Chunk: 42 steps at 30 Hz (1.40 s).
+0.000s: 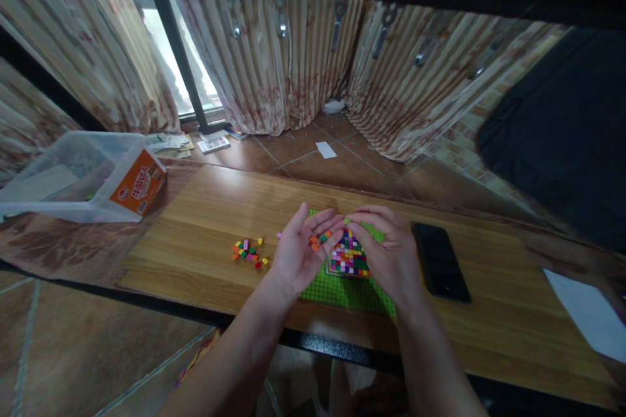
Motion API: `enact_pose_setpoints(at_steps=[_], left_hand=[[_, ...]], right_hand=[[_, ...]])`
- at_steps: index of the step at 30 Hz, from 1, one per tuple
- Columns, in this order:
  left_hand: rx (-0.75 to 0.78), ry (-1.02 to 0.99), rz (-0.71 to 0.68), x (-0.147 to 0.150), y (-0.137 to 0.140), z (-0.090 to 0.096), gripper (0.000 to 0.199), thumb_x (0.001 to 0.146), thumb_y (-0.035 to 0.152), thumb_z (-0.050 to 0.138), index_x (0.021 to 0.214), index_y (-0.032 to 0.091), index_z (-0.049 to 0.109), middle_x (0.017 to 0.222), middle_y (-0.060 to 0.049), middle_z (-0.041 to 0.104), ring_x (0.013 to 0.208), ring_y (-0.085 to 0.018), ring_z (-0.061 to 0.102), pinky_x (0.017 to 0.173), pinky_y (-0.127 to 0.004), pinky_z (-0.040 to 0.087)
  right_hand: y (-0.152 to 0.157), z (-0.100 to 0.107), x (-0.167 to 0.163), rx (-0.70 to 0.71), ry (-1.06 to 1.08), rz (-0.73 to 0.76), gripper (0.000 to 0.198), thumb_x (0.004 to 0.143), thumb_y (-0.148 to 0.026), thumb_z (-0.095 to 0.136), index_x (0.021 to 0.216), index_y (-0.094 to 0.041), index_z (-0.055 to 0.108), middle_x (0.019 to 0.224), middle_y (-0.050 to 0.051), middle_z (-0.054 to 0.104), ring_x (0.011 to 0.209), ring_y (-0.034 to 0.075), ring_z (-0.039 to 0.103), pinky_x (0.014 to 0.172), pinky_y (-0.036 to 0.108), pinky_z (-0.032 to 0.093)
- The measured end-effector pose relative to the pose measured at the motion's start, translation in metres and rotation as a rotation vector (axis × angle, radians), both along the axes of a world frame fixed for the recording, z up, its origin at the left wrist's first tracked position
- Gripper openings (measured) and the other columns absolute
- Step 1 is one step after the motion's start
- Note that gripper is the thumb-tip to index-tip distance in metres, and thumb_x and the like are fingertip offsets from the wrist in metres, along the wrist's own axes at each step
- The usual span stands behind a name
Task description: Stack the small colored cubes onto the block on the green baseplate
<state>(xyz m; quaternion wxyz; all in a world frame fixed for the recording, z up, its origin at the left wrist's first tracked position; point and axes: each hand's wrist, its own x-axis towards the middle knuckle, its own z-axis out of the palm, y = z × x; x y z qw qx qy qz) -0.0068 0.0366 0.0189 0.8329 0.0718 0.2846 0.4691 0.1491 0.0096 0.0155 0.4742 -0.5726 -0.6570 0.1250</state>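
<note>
While a multicoloured block mosaic (pixel 348 255) partly covers the green baseplate (pixel 349 290) on the table (pixel 205 234), the left hand (pixel 298 251) cups several small blocks (pixel 320 238), the right hand (pixel 386 254) curls fingers over the mosaic; loose blocks (pixel 249 251) lie nearby.

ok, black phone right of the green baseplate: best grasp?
Pinch the black phone across its two long edges, coming from above. It lies flat, screen up, on the wooden table, so only the edges offer purchase. The right side is bare table; the right hand crowds the left.
</note>
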Motion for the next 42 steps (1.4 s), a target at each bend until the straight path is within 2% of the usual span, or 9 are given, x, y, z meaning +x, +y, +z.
enact_pose_setpoints(at_steps=[3,5,8,13,19,24,31,37,42], left_hand=[[-0.075,0.168,0.127,-0.004,0.007,-0.006,0.029,0.091,0.031,0.051,0.084,0.007,0.065,0.080,-0.010,0.064,0.068,-0.011,0.060,0.061,-0.018,0.050],[-0.100,0.267,0.155,-0.004,0.009,-0.011,0.017,0.087,0.021,0.055,0.081,0.008,0.064,0.074,-0.006,0.062,0.058,-0.007,0.054,0.051,-0.015,0.043],[-0.077,0.354,0.094,-0.001,0.008,-0.017,0.005,0.079,0.013,0.061,0.080,0.009,0.063,0.069,-0.002,0.059,0.049,-0.003,0.046,0.041,-0.013,0.031],[-0.002,0.398,-0.033,0.009,0.000,-0.020,0.010,0.074,0.010,0.061,0.084,0.010,0.064,0.064,0.000,0.056,0.041,-0.002,0.036,0.036,-0.014,0.015],[0.018,0.489,-0.024,0.016,0.000,-0.020,0.008,0.073,0.008,0.060,0.080,0.010,0.061,0.058,0.003,0.052,0.037,-0.001,0.034,0.036,-0.016,0.014],[0.018,0.483,-0.043,0.018,0.001,-0.022,0.006,0.073,0.010,0.060,0.079,0.011,0.059,0.055,0.004,0.050,0.035,-0.001,0.030,0.037,-0.017,0.012],[0.022,0.489,-0.042,0.020,0.000,-0.022,0.006,0.076,0.009,0.060,0.079,0.013,0.056,0.050,0.007,0.044,0.035,-0.001,0.028,0.037,-0.018,0.011],[0.018,0.506,-0.041,0.023,0.001,-0.023,0.007,0.079,0.008,0.060,0.077,0.013,0.056,0.047,0.008,0.042,0.034,-0.001,0.028,0.038,-0.018,0.012],[0.015,0.510,-0.026,0.023,0.001,-0.028,0.009,0.076,0.009,0.064,0.077,0.014,0.056,0.045,0.009,0.040,0.035,-0.002,0.028,0.038,-0.018,0.013]], right_hand=[[0.004,-0.008,0.009,-0.047,0.075,-0.047,0.011,0.084,-0.031,0.065,0.086,-0.027,0.075,0.099,0.003,0.067,0.100,0.022,0.061,0.093,0.042,0.044],[0.006,-0.016,0.012,-0.119,0.076,-0.028,0.011,0.082,-0.032,0.067,0.084,-0.027,0.076,0.100,0.004,0.067,0.100,0.023,0.061,0.094,0.043,0.043],[0.009,-0.028,0.013,-0.200,0.054,0.016,0.011,0.080,-0.034,0.069,0.081,-0.027,0.077,0.102,0.005,0.066,0.101,0.023,0.060,0.094,0.044,0.043],[0.014,-0.041,0.007,-0.219,0.049,0.012,0.009,0.076,-0.033,0.071,0.079,-0.027,0.077,0.104,0.005,0.065,0.102,0.024,0.060,0.095,0.045,0.042],[0.016,-0.039,0.004,-0.236,0.088,-0.055,0.011,0.073,-0.033,0.071,0.075,-0.023,0.072,0.097,0.006,0.068,0.098,0.024,0.062,0.093,0.042,0.043],[0.016,-0.033,0.001,-0.351,0.109,-0.116,0.025,0.069,-0.039,0.071,0.086,-0.021,0.070,0.091,0.005,0.073,0.089,0.025,0.066,0.084,0.040,0.047],[0.018,-0.035,0.002,-0.403,0.176,-0.069,0.030,0.069,-0.041,0.071,0.090,-0.020,0.073,0.095,0.008,0.076,0.089,0.025,0.069,0.083,0.040,0.050],[0.020,-0.036,0.003,-0.475,0.241,-0.055,0.028,0.068,-0.042,0.072,0.084,-0.020,0.077,0.085,0.007,0.077,0.080,0.025,0.070,0.077,0.039,0.052],[0.021,-0.038,0.001,-0.464,0.260,-0.058,0.027,0.067,-0.041,0.073,0.082,-0.020,0.077,0.082,0.007,0.077,0.078,0.024,0.069,0.076,0.039,0.051]])
